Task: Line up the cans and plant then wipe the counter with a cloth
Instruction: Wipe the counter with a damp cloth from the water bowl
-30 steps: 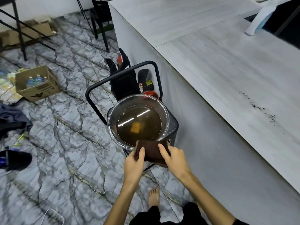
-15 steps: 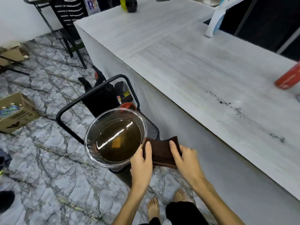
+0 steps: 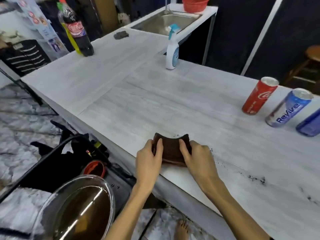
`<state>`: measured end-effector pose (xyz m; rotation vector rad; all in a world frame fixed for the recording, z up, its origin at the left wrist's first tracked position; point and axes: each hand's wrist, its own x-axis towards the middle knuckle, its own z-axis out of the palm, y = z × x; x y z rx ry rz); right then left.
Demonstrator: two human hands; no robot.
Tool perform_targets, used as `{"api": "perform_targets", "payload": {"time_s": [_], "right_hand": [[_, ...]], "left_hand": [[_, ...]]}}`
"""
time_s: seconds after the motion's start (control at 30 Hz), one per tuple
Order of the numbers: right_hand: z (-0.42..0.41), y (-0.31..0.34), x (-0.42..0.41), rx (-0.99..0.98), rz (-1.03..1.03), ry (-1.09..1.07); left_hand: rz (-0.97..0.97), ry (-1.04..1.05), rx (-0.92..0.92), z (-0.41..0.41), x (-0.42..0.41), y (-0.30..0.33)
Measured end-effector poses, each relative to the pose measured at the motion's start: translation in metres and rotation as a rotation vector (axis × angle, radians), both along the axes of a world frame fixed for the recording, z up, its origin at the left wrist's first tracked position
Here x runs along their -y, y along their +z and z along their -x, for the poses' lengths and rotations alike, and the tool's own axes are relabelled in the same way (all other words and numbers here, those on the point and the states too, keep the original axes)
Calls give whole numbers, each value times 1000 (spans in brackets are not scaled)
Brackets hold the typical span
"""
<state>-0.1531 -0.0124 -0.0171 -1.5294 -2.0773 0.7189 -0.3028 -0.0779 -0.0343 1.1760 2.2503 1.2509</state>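
Starting at the far left, a glass bowl (image 3: 76, 210) of brown water sits low beside the tabletop (image 3: 155, 101), and a cola bottle (image 3: 76, 30) stands on the tabletop's far left end. Nearer the middle, the left hand (image 3: 149, 158) grips the left edge of a folded brown cloth (image 3: 171, 149), fingers (image 3: 158, 146) curled over it, at the tabletop's near edge. The right hand (image 3: 197, 156) grips the cloth's right edge the same way. A white spray bottle (image 3: 172, 52) stands upright farther back, near the sink (image 3: 166, 23). Dark crumbs (image 3: 256, 179) lie scattered to the right of the cloth. At the far right, well apart from the hands, a red can (image 3: 258, 97), a blue-and-silver can (image 3: 289, 108) and a blue can (image 3: 310, 124) stand in a row.
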Motion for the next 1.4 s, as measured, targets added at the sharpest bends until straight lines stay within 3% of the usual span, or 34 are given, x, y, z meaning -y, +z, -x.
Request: {"api": "perform_targets", "payload": {"time_s": [0.3,0.37,0.5,0.63,0.73,0.9,1.03,1.13,1.27,1.4], "right_hand": [[6,-8,-55,492,-96,-13],[6,-10,-54,495,-151,-73],[12,-13,-52,241,-249,-52],[36,-19,-22,192,-162,173],[48,-28,-4,303,-19,271],[23,-34,12,436,-21,389],[-6,-28,-4,461,32,288],[27,-18,-32,450,69,207],[55,-21,-3,418,49,337],[5,-28,43,426,11,373]], "left_hand": [[270,-11,-464,15,-60,-14],[277,-13,-518,19,-61,-16],[217,2,-533,33,-61,-20],[145,-116,-506,63,-60,-27],[132,-264,-508,87,-58,-32],[134,-438,-498,116,-53,-39],[105,-422,-474,118,-52,-42],[84,-412,-463,115,-51,-41],[31,-418,-454,118,-49,-39],[5,-411,-455,119,-49,-41]]}}
